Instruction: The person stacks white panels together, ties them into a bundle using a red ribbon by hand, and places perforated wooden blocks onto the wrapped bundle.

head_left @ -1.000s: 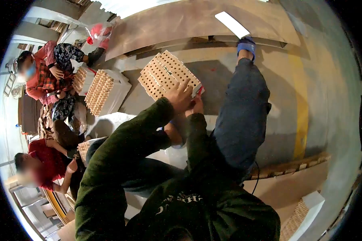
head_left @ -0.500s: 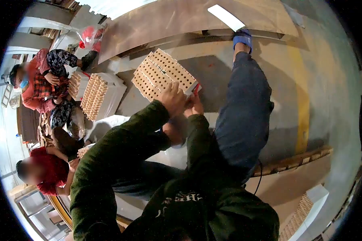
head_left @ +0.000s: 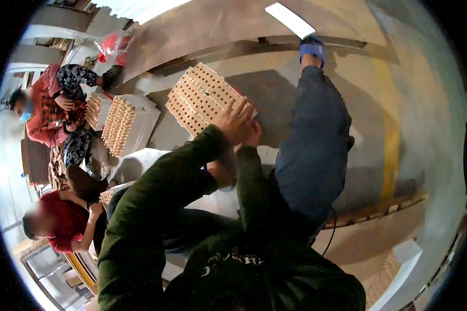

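A light wood-coloured block of perforated boards (head_left: 198, 98), with rows of dark round holes, stands tilted on the floor in front of me. Over its near right corner lies my left hand (head_left: 232, 122), fingers stretched out and apart across the surface. My right hand (head_left: 252, 135) is just below that corner, close against the left one. Its fingers are curled and partly hidden, so what they pinch does not show. A red strip (head_left: 253, 113) runs along the block's edge beside both hands.
Two people sit at the left, one in a checked shirt (head_left: 52, 114), one in a red shirt (head_left: 62, 220). White-wrapped blocks with wooden pegs (head_left: 119, 124) stand near them. A brown sheet (head_left: 207, 31) carries a white strip (head_left: 289, 19). Another peg block (head_left: 392, 274) is lower right.
My left hand has slid right over the block's corner, its fingers now stretched toward the red edge. My right hand has shifted slightly right. The block has moved a little left in view.
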The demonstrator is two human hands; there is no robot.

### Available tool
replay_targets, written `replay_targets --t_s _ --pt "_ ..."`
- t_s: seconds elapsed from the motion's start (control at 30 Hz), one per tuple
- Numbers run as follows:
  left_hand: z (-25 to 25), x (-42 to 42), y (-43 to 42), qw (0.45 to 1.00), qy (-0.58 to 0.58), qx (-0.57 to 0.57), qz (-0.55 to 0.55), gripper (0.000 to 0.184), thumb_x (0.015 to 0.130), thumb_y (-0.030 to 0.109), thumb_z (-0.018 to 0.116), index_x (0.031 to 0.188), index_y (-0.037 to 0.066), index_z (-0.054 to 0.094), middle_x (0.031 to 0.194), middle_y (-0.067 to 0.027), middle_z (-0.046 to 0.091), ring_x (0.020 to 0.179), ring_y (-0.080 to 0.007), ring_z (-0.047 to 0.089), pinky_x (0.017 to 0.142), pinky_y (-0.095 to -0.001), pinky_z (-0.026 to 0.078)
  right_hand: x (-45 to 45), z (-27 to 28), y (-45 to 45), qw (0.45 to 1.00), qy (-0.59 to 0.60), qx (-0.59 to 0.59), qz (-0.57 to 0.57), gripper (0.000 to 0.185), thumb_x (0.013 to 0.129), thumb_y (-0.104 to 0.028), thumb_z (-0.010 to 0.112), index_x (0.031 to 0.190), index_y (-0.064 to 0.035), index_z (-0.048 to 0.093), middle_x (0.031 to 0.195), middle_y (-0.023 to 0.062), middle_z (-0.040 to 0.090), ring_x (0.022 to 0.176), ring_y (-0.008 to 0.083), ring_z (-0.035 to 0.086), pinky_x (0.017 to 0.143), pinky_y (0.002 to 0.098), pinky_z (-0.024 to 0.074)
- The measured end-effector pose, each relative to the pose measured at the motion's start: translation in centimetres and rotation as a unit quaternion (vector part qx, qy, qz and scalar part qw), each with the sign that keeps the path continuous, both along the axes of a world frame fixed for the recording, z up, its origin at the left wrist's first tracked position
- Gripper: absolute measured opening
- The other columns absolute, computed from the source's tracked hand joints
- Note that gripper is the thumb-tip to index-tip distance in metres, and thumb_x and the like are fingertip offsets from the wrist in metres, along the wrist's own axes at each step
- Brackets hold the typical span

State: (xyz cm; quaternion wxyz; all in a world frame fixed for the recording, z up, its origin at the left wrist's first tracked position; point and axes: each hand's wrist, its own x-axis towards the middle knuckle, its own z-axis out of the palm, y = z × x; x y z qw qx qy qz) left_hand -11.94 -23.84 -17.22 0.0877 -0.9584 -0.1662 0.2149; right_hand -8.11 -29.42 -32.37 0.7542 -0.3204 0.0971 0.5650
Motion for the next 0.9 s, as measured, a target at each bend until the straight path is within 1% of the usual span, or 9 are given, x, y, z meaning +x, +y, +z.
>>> replay_targets --t_s 0.07,0.1,0.23,0.5,0.6,0.67,0.8,0.87,0.9 --pt "0.2 0.2 0.4 0.970 -0.236 0.010 -0.056 0.046 0.073 0.026 0.054 0.115 0.005 0.054 0.132 -0.0138 0.038 0.127 -0.0347 0.028 0.098 -0.0523 0.030 -0.6 -0.3 0.1 0.998 -0.051 -0.036 -0.002 0.048 0.084 -0.019 0.051 0.128 -0.0094 0.036 0.129 0.0095 0.040 0.119 0.0253 0.038 0.100 0.0388 0.0304" --pt "0.2 0.3 0.5 0.974 -0.220 -0.018 -0.039 0.055 0.074 0.025 0.055 0.126 0.007 0.043 0.140 -0.0117 0.027 0.130 -0.0354 0.022 0.102 -0.0515 0.025 -0.9 -0.2 -0.1 0.996 -0.071 -0.049 0.001 0.047 0.084 -0.019 0.050 0.129 -0.0093 0.036 0.130 0.0097 0.039 0.119 0.0254 0.037 0.100 0.0387 0.0300" --pt "1.0 1.5 0.7 0.986 -0.164 -0.010 -0.040 0.046 0.079 0.021 0.051 0.124 0.010 0.047 0.143 -0.0076 0.023 0.131 -0.0365 0.019 0.103 -0.0515 0.025 -1.4 -0.7 0.2 0.989 -0.127 -0.079 0.015 0.047 0.086 -0.021 0.047 0.130 -0.0088 0.034 0.131 0.0107 0.038 0.120 0.0259 0.035 0.101 0.0387 0.0285" --pt "-5.3 1.3 1.0 0.963 -0.269 0.019 -0.025 0.039 0.079 0.020 0.050 0.116 0.007 0.053 0.141 -0.0078 0.026 0.130 -0.0353 0.020 0.102 -0.0531 0.026 -0.8 -2.7 1.3 0.933 -0.338 -0.111 0.057 0.048 0.089 -0.025 0.042 0.132 -0.0080 0.030 0.134 0.0126 0.034 0.123 0.0268 0.032 0.102 0.0385 0.0256" --pt "-5.7 1.5 1.0 0.964 -0.266 -0.027 -0.012 0.037 0.080 0.021 0.048 0.114 0.007 0.055 0.141 -0.0083 0.027 0.130 -0.0349 0.019 0.101 -0.0546 0.026 0.1 -3.2 1.6 0.816 -0.562 -0.098 0.095 0.048 0.090 -0.026 0.040 0.133 -0.0076 0.029 0.135 0.0133 0.032 0.125 0.0272 0.031 0.103 0.0385 0.0245" --pt "-5.0 1.6 1.2 0.980 -0.145 0.108 -0.080 0.038 0.082 0.024 0.044 0.117 0.013 0.052 0.136 -0.0075 0.035 0.131 -0.0367 0.019 0.103 -0.0569 0.020 1.1 -3.1 1.8 0.706 -0.683 -0.106 0.154 0.048 0.091 -0.027 0.038 0.134 -0.0074 0.028 0.136 0.0138 0.031 0.125 0.0274 0.030 0.104 0.0385 0.0237" --pt "-3.7 1.3 2.6 0.959 -0.271 0.059 -0.061 0.034 0.079 0.025 0.046 0.104 0.006 0.059 0.131 -0.0172 0.039 0.124 -0.0394 0.029 0.099 -0.0549 0.028 3.4 -1.3 1.9 0.411 -0.819 -0.174 0.360 0.058 0.087 -0.038 0.041 0.133 -0.0054 0.032 0.136 0.0123 0.035 0.130 0.0260 0.022 0.108 0.0358 0.0122" --pt "-5.8 0.8 3.3 0.967 -0.247 0.040 -0.051 0.032 0.078 0.025 0.047 0.100 0.005 0.059 0.110 -0.0208 0.052 0.110 -0.0397 0.043 0.094 -0.0554 0.032 3.6 -3.7 2.1 0.472 -0.840 -0.058 0.261 0.052 0.088 -0.033 0.039 0.131 -0.0051 0.031 0.132 0.0145 0.036 0.122 0.0270 0.031 0.103 0.0394 0.0202" --pt "-4.9 1.3 3.5 0.961 -0.257 0.064 -0.081 0.033 0.077 0.026 0.046 0.097 0.004 0.059 0.092 -0.0191 0.056 0.095 -0.0397 0.050 0.087 -0.0566 0.035 3.2 -4.4 2.3 0.419 -0.850 -0.089 0.306 0.047 0.087 -0.031 0.040 0.126 -0.0066 0.036 0.124 0.0125 0.041 0.116 0.0246 0.035 0.098 0.0397 0.0248"
